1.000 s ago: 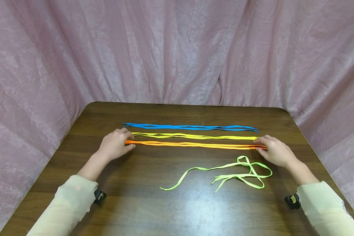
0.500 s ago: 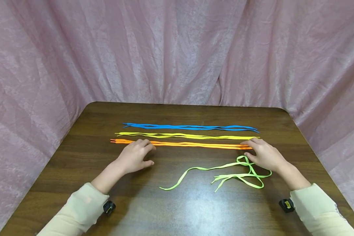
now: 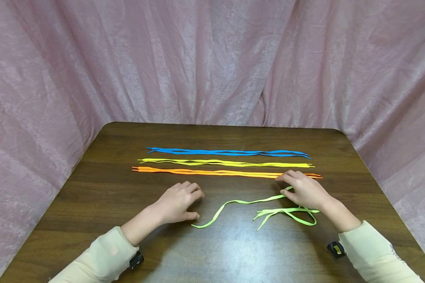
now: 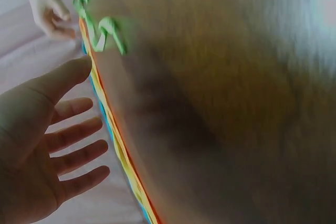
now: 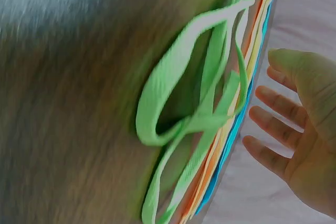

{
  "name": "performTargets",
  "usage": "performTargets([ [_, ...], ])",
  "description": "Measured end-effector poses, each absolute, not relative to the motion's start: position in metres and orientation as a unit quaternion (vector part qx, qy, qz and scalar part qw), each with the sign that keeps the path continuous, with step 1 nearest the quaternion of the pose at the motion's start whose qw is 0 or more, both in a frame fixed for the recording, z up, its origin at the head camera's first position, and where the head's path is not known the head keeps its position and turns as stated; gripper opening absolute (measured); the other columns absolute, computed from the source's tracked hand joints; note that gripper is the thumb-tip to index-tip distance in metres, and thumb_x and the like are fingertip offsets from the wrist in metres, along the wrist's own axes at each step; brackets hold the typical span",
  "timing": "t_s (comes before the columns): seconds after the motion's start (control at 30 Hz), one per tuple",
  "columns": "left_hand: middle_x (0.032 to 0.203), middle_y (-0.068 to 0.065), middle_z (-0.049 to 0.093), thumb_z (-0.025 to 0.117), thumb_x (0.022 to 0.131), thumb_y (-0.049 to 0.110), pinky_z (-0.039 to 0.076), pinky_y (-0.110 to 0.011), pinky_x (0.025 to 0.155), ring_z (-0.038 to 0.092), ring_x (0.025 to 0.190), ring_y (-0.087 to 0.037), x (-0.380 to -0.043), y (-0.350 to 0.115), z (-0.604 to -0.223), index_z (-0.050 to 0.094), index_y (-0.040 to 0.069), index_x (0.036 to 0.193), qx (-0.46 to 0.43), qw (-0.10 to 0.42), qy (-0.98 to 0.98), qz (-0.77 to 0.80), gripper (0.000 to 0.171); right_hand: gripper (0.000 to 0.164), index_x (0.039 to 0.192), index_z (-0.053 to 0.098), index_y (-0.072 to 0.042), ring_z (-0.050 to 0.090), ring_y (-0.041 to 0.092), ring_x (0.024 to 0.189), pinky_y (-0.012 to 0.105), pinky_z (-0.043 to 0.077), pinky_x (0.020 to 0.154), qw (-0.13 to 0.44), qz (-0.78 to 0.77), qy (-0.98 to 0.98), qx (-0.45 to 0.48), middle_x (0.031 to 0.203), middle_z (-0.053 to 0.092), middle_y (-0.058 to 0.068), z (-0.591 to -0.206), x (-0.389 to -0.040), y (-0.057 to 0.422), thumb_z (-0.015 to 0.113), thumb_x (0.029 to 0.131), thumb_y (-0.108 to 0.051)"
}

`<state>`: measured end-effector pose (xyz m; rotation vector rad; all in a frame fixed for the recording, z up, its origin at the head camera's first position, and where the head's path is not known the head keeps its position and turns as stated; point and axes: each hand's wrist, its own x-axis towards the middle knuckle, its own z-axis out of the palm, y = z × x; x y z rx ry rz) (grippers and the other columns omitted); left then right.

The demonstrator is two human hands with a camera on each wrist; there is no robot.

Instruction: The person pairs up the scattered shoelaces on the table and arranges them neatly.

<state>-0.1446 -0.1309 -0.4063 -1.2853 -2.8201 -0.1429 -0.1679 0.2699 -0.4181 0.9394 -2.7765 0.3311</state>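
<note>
My left hand (image 3: 180, 202) hovers over the table with relaxed, spread fingers and holds nothing. Its thumb is just left of one tip of a tangled light-green shoelace (image 3: 216, 218). Above the looped end of that lace is my right hand (image 3: 304, 190), fingers loosely bent with nothing in them; it hides part of the loops. The right wrist view shows the green loops (image 5: 157, 93) lying beside that hand's parted fingers. Behind, an orange shoelace pair (image 3: 205, 172) lies straight, partly overlapped by the right fingertips in the head view.
A yellow shoelace pair (image 3: 212, 162) and a blue shoelace pair (image 3: 212, 152) lie stretched out parallel behind the orange one. All rest on a brown wooden table (image 3: 92, 177). A pink curtain (image 3: 212, 63) hangs around its far edge and sides.
Both hands have left the ends of the orange laces. The left hand has moved right and nearer; the right hand has moved left, over the green shoelace. The laces lie almost unchanged.
</note>
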Motion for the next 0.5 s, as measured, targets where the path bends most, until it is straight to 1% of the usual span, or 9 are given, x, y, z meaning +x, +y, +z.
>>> performTargets([
  [0.17,0.104,0.002,0.054,0.071,0.074,0.045,0.045,-0.035,0.078,0.051,0.091,-0.017,-0.135,-0.124,-0.41,0.06,0.016,0.109,-0.43,-0.005,-0.902,-0.042,0.047,0.032,0.105,0.065,-0.012,0.06,0.018,0.086,0.035,0.048,0.07,0.104,0.112,-0.926,0.345,0.098,0.062,0.001,-0.423,-0.167,0.258,0.071,0.075,-0.016],
  [0.33,0.1,0.002,0.053,0.072,0.073,0.046,0.046,-0.034,0.078,0.05,0.086,-0.016,-0.128,-0.119,-0.413,0.06,0.016,0.105,-0.439,-0.022,-0.898,-0.036,0.045,0.032,0.103,0.065,-0.012,0.06,0.016,0.085,0.035,0.048,0.072,0.116,0.109,-0.913,0.375,0.095,0.062,0.0,-0.426,-0.166,0.249,0.072,0.073,-0.017],
  [0.5,0.093,0.004,0.051,0.074,0.072,0.045,0.045,-0.03,0.072,0.047,0.078,-0.013,-0.127,-0.115,-0.417,0.06,0.018,0.096,-0.445,-0.027,-0.895,-0.032,0.039,0.031,0.102,0.065,-0.013,0.06,0.015,0.086,0.036,0.048,0.074,0.117,0.112,-0.905,0.394,0.096,0.062,-0.001,-0.427,-0.164,0.243,0.072,0.072,-0.015],
])
